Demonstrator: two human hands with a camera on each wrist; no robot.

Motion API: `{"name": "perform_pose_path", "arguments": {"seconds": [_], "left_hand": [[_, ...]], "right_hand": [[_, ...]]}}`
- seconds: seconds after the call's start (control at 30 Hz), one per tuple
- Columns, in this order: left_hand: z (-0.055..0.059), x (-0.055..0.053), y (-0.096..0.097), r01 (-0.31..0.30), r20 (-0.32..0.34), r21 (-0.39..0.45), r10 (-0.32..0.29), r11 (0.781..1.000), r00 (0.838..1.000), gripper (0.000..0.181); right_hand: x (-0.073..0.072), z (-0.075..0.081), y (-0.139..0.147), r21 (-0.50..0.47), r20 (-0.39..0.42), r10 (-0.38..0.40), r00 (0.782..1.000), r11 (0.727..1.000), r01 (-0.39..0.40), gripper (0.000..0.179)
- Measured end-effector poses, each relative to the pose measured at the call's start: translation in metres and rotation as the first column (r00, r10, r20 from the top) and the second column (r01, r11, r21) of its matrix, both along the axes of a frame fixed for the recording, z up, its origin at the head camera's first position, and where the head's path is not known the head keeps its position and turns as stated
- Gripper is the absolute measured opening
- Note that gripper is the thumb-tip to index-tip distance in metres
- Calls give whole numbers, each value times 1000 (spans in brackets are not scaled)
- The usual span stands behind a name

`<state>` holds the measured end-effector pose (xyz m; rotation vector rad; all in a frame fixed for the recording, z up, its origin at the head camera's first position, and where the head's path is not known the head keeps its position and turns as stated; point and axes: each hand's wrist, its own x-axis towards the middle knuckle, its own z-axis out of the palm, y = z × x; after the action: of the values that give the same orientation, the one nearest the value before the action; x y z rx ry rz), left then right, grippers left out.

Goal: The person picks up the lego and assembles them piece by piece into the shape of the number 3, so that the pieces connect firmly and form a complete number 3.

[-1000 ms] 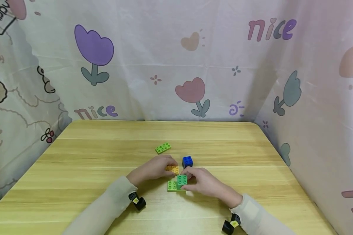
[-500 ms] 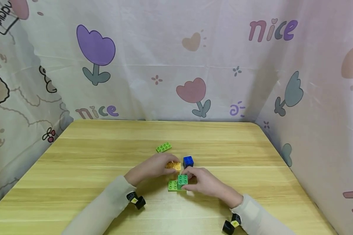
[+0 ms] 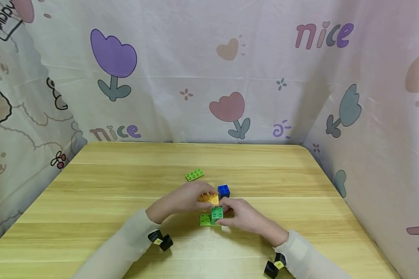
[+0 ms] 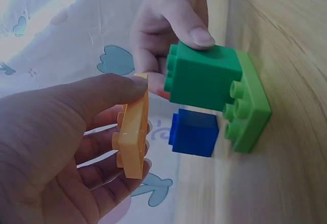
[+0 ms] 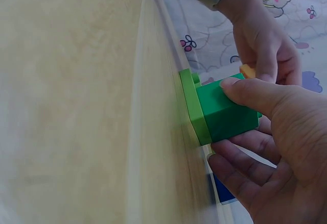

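My left hand [image 3: 185, 197] pinches a flat orange building brick [image 4: 134, 137] between thumb and fingers, raised off the table, its studs toward the palm in the left wrist view. With my right hand [image 3: 242, 217] I hold a dark green cube brick [image 4: 204, 76] by its sides. That green brick stands on one half of a thin light green plate brick [image 4: 253, 109], whose other studs show bare at its left in the head view. The plate lies on the table. The orange brick is just behind and above the green one, close to the right fingertips.
A blue cube brick [image 3: 224, 191] stands just behind the right hand. Farther back lies another light green plate brick [image 3: 194, 174]. The wooden table [image 3: 125, 166] reaches back to a printed cloth [image 3: 181, 50]. Black cameras are strapped to both wrists.
My left hand has lifted the orange brick and shifted it a little to the right, nearer the right hand. The right hand and the green brick have stayed almost still.
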<state>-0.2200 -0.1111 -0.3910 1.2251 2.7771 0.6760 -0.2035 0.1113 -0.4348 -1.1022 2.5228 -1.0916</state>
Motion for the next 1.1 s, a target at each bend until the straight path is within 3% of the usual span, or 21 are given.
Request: {"name": "perform_pose_path", "arguments": {"seconds": [0.43,1.1], "left_hand": [[12,12,7,103,-17,-19,-103,995,995,31],[4,17,12,135,-31,-55,-137,989,990,33]], "right_hand": [[-2,1,1,-5,-60,12,998,1000,-13,26],[-1,-1,2,9,-56,10,998,1000,-9,26]]}}
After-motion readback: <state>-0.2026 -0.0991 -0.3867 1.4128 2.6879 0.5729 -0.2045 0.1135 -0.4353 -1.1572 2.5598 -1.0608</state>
